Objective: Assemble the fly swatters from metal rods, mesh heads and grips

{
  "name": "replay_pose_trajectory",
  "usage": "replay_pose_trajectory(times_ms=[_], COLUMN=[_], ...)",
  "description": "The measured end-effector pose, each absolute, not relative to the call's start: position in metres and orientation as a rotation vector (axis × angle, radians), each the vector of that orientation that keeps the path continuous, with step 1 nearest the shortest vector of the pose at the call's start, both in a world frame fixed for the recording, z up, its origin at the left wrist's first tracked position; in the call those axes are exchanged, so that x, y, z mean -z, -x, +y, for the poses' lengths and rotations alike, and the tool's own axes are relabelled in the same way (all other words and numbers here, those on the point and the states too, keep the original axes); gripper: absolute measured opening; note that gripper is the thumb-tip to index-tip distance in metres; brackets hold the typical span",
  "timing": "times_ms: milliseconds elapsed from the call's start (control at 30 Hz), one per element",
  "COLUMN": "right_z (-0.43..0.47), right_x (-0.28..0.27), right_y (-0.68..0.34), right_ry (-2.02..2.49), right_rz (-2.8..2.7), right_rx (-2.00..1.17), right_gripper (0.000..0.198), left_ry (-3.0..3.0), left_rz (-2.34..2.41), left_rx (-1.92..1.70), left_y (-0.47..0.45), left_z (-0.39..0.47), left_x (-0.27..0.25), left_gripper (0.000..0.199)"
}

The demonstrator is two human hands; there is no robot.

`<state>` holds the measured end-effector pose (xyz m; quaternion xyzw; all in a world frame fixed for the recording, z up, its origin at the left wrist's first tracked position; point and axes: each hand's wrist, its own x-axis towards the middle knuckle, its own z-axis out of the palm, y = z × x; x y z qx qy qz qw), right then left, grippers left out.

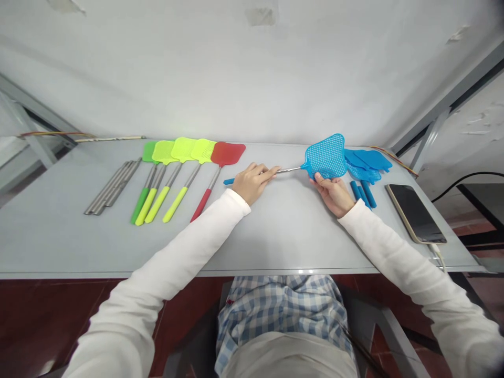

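Observation:
A blue fly swatter [326,156] with a perforated head and a thin metal rod lies across between my two hands, over the middle of the table. My left hand [252,182] is closed around its handle and rod, with the blue handle end sticking out to the left. My right hand [334,194] pinches the lower edge of the head, thumb on top. Left of my left hand lies a red fly swatter [227,153]. Just beyond my right hand are several loose blue swatter heads [368,161] and several short blue handles [363,194].
Yellow-green fly swatters [184,149] and a green one [139,206] lie left of the red one. Several metal tubes [112,189] rest at the far left. A phone [416,212] with a cable plugged in sits at the right. A white wall [252,79] stands behind the table [283,236].

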<state>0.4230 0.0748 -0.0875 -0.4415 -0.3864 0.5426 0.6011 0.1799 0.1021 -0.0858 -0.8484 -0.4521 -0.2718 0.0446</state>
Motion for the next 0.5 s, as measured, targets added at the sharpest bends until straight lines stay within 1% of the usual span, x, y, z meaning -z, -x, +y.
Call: replay_pose_trajectory(times_ms=[167,500], right_z=[0.065,0.053], right_x=[0.082,0.084], right_y=[-0.416,-0.409], right_ry=[1.053,1.059], right_rz=[-0.814,-0.83], right_rx=[-1.367,-1.32], right_gripper=[0.034,0.03], left_ry=[2.559,2.582], left_rz=[-1.365,-1.356], left_rx=[0.878,0.858], left_y=[-0.182,-0.185], left_z=[0.097,0.09], left_x=[0.077,0.072], left_gripper=[0.043,0.045])
